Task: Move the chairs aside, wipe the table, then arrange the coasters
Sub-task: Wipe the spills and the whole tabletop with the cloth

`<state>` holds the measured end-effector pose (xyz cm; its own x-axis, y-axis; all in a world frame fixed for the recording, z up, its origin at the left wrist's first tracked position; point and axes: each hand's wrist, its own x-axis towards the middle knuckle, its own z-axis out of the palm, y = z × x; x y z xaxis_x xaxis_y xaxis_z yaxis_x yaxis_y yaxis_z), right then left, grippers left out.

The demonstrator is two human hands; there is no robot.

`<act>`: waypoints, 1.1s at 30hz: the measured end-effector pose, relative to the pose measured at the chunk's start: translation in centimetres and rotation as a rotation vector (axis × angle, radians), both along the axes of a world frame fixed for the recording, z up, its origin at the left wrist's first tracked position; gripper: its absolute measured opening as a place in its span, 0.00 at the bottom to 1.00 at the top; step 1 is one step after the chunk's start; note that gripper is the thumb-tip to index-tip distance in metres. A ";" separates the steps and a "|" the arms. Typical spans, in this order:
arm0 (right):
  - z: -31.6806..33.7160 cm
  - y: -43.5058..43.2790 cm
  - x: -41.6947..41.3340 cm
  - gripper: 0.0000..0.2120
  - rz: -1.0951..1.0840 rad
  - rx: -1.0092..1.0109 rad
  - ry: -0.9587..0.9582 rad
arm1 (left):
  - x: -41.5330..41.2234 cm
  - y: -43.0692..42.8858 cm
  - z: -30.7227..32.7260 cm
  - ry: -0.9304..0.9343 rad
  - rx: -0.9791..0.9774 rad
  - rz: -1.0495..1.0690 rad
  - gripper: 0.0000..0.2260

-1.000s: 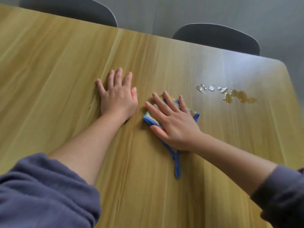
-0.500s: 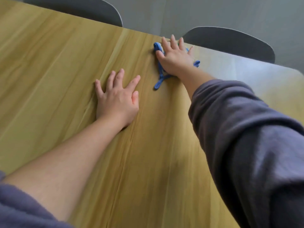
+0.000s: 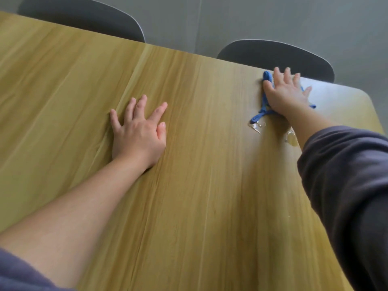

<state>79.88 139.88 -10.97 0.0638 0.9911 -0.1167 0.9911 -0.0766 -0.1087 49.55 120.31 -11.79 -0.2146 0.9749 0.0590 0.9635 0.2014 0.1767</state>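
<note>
1. The cloth (image 3: 263, 104) lies near the table's far right corner, mostly hidden under the right hand (image 3: 285, 95). Its blue-bound edge shows, with a thin blue loop trailing toward the near side.
2. The right hand presses flat on the cloth with its fingers straight and spread, not curled round it.
3. Clear water droplets (image 3: 255, 126) glisten just beside the loop's end, and a small puddle (image 3: 291, 139) sits beside the right forearm.
4. The left hand (image 3: 138, 133) rests palm down on bare wood, well apart from the cloth, fingers relaxed and fanned, holding nothing.
5. The table (image 3: 199, 196) is smooth yellow-brown wood grain with lengthwise streaks and a rounded corner.
6. Two dark chairs with curved backs (image 3: 84, 17) (image 3: 277, 57) stand at the far edge, in front of a plain grey background.
7. Dark purple-grey sleeves (image 3: 346, 185) are pushed up the forearms.
</note>
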 end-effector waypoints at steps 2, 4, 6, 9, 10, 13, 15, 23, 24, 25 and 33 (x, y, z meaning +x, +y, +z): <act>-0.1 -0.1 0.2 0.30 -0.079 -0.016 -0.013 | -0.1 0.1 -0.1 0.001 0.006 0.001 0.22; -0.1 -0.2 -1.4 0.31 -0.163 -0.022 -0.018 | -0.2 0.1 -0.1 0.004 0.010 0.004 0.22; -0.2 -0.3 -4.0 0.31 -0.186 -0.006 -0.004 | -0.1 0.1 -0.1 -0.001 0.008 0.003 0.22; -0.4 -1.1 -8.8 0.31 -0.011 0.017 0.038 | 0.0 0.1 -0.1 0.006 0.002 -0.002 0.22; -0.6 -1.5 -10.0 0.31 0.079 0.025 0.041 | 0.0 0.1 -0.1 0.010 -0.001 -0.001 0.22; -0.6 -2.4 -11.0 0.30 0.311 0.042 0.036 | -0.1 0.1 -0.1 0.006 -0.001 0.007 0.22; -0.5 -2.2 -9.2 0.29 0.438 0.039 0.013 | 0.0 0.1 0.0 0.014 -0.013 0.005 0.22; -0.2 0.8 3.2 0.29 0.189 0.014 -0.014 | -0.2 0.0 0.1 0.004 -0.012 0.012 0.22; -0.1 0.9 4.7 0.29 0.142 0.004 -0.018 | -0.1 0.1 0.1 0.007 -0.017 0.013 0.22; -0.1 0.9 6.0 0.29 0.098 -0.004 -0.023 | 0.0 0.1 0.1 0.009 -0.020 0.015 0.22; -0.1 0.2 5.9 0.30 -0.103 -0.012 -0.011 | 0.6 0.1 1.0 -0.022 -0.089 0.049 0.22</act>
